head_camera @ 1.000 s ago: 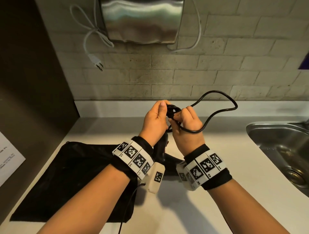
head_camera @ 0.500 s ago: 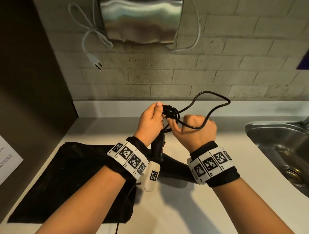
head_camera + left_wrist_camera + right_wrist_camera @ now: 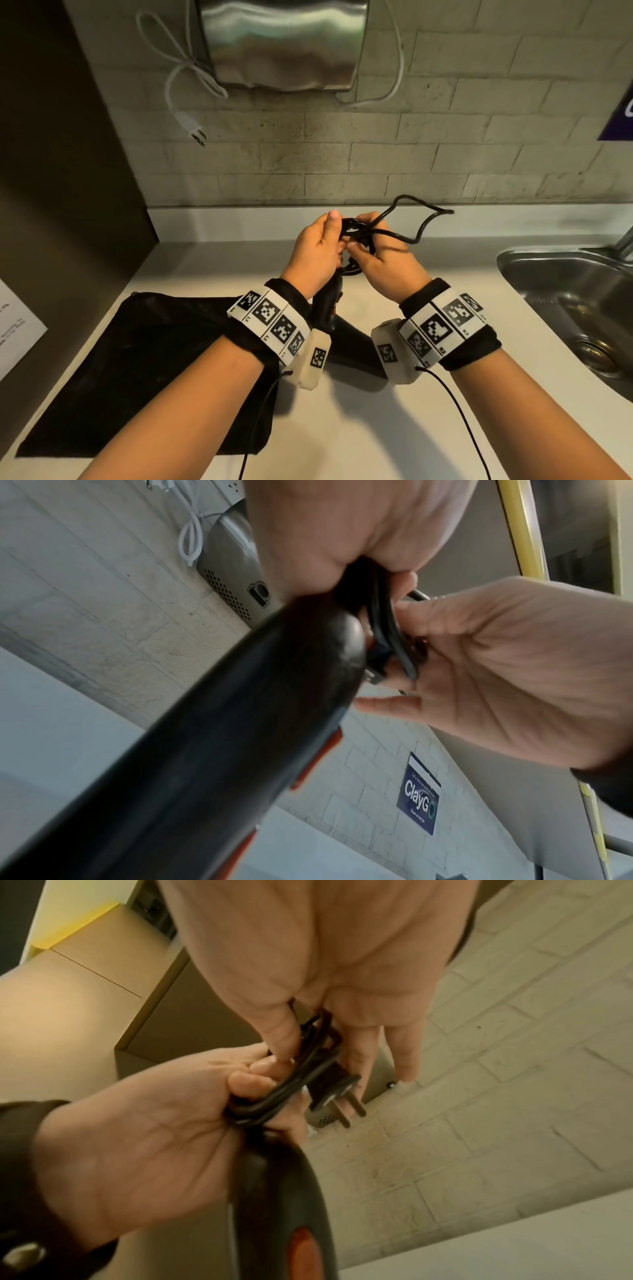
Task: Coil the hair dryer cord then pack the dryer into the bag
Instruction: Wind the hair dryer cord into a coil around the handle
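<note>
The black hair dryer (image 3: 349,346) stands on the counter between my wrists, its handle (image 3: 240,737) with an orange switch pointing up. At the handle's top my left hand (image 3: 318,253) grips the coiled black cord (image 3: 352,228) in curled fingers. My right hand (image 3: 380,263) is pressed against it and pinches cord strands near the two-pin plug (image 3: 337,1093) between thumb and fingers. A loose loop of cord (image 3: 424,219) sticks out to the right behind the hands. The black bag (image 3: 144,359) lies flat on the counter to the left, partly under my left forearm.
A steel sink (image 3: 565,291) is set into the counter (image 3: 342,428) on the right. A steel wall unit (image 3: 281,44) hangs on the brick wall above, with a white cord and plug (image 3: 191,126) dangling beside it. A paper sheet (image 3: 17,325) is at far left.
My right hand has swung back from the right to meet the left hand at the coil. The loose loop of cord has become shorter and flatter. The dryer and bag have stayed put.
</note>
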`<action>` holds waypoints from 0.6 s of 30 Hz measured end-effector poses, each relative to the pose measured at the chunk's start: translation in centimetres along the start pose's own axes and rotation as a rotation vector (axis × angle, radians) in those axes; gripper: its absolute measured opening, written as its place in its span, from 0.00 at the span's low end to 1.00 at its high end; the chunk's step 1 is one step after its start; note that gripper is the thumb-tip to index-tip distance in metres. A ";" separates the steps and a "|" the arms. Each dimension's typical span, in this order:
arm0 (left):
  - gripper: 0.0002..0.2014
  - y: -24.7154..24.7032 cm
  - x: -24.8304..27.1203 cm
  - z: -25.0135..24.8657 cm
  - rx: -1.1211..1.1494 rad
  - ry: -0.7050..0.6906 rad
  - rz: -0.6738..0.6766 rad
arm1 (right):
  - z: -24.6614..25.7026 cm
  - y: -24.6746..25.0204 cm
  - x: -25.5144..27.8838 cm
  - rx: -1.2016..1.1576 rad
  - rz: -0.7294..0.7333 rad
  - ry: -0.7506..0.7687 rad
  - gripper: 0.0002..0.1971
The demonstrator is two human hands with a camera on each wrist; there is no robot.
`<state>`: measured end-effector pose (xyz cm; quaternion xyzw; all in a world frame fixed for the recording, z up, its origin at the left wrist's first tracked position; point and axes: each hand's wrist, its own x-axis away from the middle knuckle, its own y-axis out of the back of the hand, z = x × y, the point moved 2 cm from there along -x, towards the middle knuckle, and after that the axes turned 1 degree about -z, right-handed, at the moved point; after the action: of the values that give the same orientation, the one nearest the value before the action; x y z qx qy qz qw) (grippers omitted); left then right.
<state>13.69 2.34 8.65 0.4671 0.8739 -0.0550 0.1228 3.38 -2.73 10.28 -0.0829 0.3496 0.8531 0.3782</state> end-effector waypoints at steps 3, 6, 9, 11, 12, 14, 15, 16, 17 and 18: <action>0.18 -0.1 -0.1 -0.1 -0.008 0.012 -0.002 | -0.6 1.1 0.5 0.119 0.144 -0.038 0.11; 0.18 0.5 -0.4 -0.3 0.052 0.035 -0.046 | -2.3 2.6 1.1 0.324 0.290 -0.081 0.13; 0.18 0.9 -0.7 -0.3 0.093 0.061 -0.060 | -4.6 3.7 1.5 0.433 0.285 -0.179 0.11; 0.18 0.7 -0.5 -0.3 0.086 0.064 -0.032 | -5.9 3.9 1.4 0.506 0.258 -0.244 0.12; 0.19 0.6 -0.4 -0.3 0.087 0.061 -0.030 | -6.6 3.9 1.3 0.569 0.252 -0.283 0.12; 0.19 0.8 -0.4 -0.4 0.113 0.066 -0.074 | -8.4 4.0 1.3 0.771 0.294 -0.395 0.14; 0.19 1.2 -0.4 -0.4 0.140 0.077 -0.108 | -9.4 4.0 1.5 0.863 0.347 -0.468 0.15; 0.19 1.6 -0.4 -0.4 0.168 0.085 -0.136 | -10.3 4.0 1.8 0.908 0.403 -0.543 0.16; 0.19 2.1 -0.5 -0.4 0.187 0.090 -0.154 | -11.0 3.9 2.2 0.917 0.449 -0.601 0.16; 0.19 2.4 -0.5 -0.3 0.189 0.092 -0.161 | -11.4 3.7 2.5 0.914 0.467 -0.623 0.16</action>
<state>15.92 3.39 9.15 0.4067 0.9043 -0.1252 0.0333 -2.35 -10.56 2.80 0.4213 0.5628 0.6609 0.2626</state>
